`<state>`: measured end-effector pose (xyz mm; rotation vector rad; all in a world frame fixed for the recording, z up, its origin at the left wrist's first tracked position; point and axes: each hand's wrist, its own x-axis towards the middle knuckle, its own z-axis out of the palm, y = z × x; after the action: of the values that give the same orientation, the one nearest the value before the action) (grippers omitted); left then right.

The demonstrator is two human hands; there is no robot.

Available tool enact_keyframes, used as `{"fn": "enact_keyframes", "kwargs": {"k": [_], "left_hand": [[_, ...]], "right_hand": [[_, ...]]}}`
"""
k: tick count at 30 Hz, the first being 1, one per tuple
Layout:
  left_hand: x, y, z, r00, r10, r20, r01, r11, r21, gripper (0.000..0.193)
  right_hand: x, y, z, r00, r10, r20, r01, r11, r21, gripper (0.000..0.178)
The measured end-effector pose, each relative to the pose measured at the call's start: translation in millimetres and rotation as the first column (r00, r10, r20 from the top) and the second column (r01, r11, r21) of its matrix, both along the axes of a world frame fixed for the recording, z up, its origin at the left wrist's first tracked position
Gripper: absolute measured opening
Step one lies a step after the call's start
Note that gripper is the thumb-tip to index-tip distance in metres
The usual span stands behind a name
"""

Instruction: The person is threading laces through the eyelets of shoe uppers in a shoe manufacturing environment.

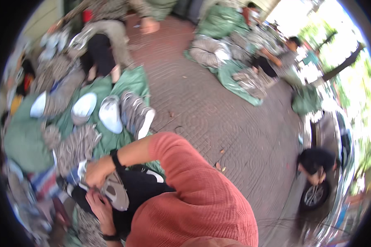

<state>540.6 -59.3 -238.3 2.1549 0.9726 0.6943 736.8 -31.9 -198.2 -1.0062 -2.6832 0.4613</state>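
Over my lap in black trousers lies a grey-brown rounded piece with a pale edge, which looks like a cap [116,193]. My left hand [99,205] is at its near-left edge, fingers bent against it. Just above, my right hand [96,172], a black band on its wrist, points down with its fingers closed. What the fingertips pinch is hidden, with a small whitish piece [82,169] beside them. Nested stacks of grey-brown caps [132,112] with whitish brims lie beyond my hands on green sheeting [132,82].
A wrapped grey-brown bundle [76,150] and a full green sack [27,136] are at left. A person [107,45] bends over at the back left. Paved floor [185,99] stretches right, toward more bundles [210,51], seated people and a person [317,160] by a car wheel [314,195].
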Motion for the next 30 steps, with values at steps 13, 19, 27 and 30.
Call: {"fn": "enact_keyframes", "kwargs": {"k": [13,19,27,30], "left_hand": [[7,-13,28,0.978,-0.118,-0.17,0.181,0.885,0.428,0.016],[6,-12,22,0.969,-0.105,-0.224,0.199,0.871,0.449,0.014],[8,-12,15,0.989,-0.004,-0.15,0.075,0.879,0.472,0.012],[7,-16,27,0.979,-0.067,-0.191,0.142,0.901,0.41,0.014]], "right_hand": [[-8,10,-15,0.976,-0.178,0.122,0.205,0.942,-0.266,0.037],[-10,19,-4,0.975,-0.034,0.22,0.122,0.908,-0.401,0.04],[-11,26,-15,0.993,-0.05,0.103,0.094,0.874,-0.476,0.034],[-12,30,-22,0.991,-0.095,0.092,0.129,0.847,-0.515,0.033]]}}
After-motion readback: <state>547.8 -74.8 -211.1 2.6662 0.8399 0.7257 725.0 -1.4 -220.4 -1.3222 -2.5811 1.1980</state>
